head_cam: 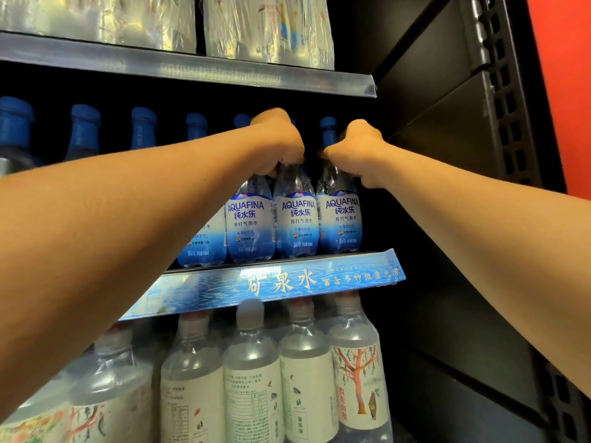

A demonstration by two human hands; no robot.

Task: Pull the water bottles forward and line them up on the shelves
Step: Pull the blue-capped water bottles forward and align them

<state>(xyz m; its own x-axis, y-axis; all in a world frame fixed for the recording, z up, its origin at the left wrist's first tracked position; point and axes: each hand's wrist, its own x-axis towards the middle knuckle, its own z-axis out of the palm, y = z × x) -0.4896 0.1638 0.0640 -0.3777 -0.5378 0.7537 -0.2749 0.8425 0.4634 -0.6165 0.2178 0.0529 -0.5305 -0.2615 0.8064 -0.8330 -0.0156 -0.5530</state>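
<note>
**Two necks in hand at the shelf's right end**

The left hand (281, 142) has its grip curled round the neck of a bottle (295, 215) second from the shelf's right end. The right hand (358, 151) pinches the neck of the end bottle (340, 215), its blue cap showing above the knuckles. Both bottles stand upright near the front edge of the middle shelf (287, 282), labels facing out, touching each other.

To do the step well, I judge the pull should be low and level: drag each bottle by the neck straight toward the front edge without tipping it, stop just behind the blue price strip, and keep both labels square to the front. Pulling from the neck gives leverage to topple a tall bottle, so a slow slide suits better than a jerk.

Left of the held pair, two more labelled bottles (249, 219) stand near the front edge, partly hidden behind the left forearm. Further left, a row of blue caps (144, 123) sits deeper in the shelf's shadow; those look like the ones yet to be brought forward. The shelf above (192, 65) hangs close over the caps, leaving little room to lift. Below, shrink-wrapped packs (287, 378) with white labels fill the lower shelf. At the right, the dark side panel (447, 155) stands near the end bottle, limiting the right elbow.
</note>
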